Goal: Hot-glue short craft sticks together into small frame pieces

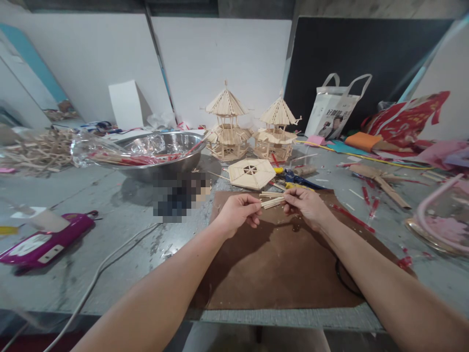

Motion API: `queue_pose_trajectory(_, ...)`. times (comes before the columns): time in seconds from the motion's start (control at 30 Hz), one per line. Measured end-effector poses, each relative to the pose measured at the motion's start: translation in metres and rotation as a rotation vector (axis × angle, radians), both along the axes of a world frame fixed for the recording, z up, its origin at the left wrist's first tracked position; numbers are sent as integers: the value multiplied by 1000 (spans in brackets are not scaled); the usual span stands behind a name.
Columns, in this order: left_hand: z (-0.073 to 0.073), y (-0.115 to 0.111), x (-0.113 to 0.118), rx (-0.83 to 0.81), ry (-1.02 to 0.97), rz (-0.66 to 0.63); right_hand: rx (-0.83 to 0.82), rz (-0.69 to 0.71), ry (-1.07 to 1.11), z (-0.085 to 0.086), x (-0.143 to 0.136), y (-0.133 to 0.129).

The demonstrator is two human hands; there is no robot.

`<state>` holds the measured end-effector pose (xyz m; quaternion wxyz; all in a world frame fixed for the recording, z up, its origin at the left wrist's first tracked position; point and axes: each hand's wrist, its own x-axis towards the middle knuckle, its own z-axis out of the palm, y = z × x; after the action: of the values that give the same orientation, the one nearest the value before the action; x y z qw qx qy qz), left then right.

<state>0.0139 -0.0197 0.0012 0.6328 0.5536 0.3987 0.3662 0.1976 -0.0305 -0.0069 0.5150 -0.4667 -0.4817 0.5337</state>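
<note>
Several short wooden sticks (271, 202) lie side by side between my two hands, above a brown mat (267, 274). My left hand (242, 210) pinches their left ends between thumb and fingers. At the other end, my right hand (299, 203) is closed on the same sticks. A few more pale sticks (270, 194) show just behind them. Beyond the hands lies a flat hexagonal wooden panel (234, 177) with a pattern of openings at its centre. Two stick-built pagoda models, a left one (227, 110) and a right one (279, 113), stand behind it.
A steel bowl (157, 171) holding plastic-wrapped sticks stands left of the panel. Blue-and-yellow pliers (304, 181) lie right of it. A purple power strip (69, 244) and a cable (98, 274) are at left. Red scraps (355, 219) and a white bag (331, 110) are at right.
</note>
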Motion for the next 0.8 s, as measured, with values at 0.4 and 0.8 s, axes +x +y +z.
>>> queue_pose_trajectory(0.4, 0, 1, -1, -30, -14, 0, 7, -10, -21, -1, 0, 0)
queue_pose_trajectory(0.8, -1, 2, -3, -112, -58, -15, 15, -71, -19, -2, 0, 1)
